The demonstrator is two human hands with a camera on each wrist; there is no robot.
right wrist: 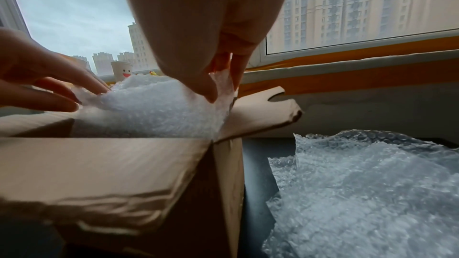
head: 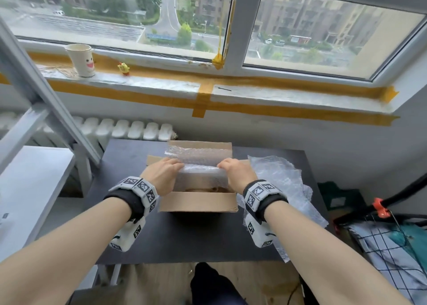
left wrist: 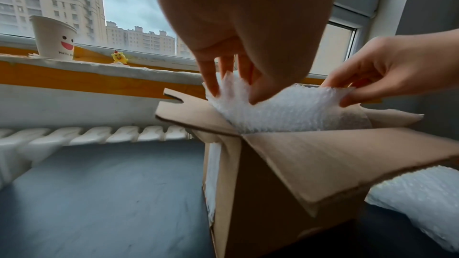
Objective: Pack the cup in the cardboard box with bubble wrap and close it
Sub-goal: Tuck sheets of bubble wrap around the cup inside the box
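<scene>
In the upper left of the head view, a paper cup (head: 81, 60) printed with a smiling face is seen upright on the windowsill (head: 161, 83), a small yellow chick figure (head: 123, 68) just beside it. At frame centre, the cardboard box (head: 198, 204) is set on the dark table (head: 129, 224), flaps open. A bubble wrap sheet (head: 200, 164) is pinched over its opening by the left hand (head: 161, 174) and right hand (head: 235, 172), fingers curled. At right, loose bubble wrap (head: 284, 189) is spread beside the box.
</scene>
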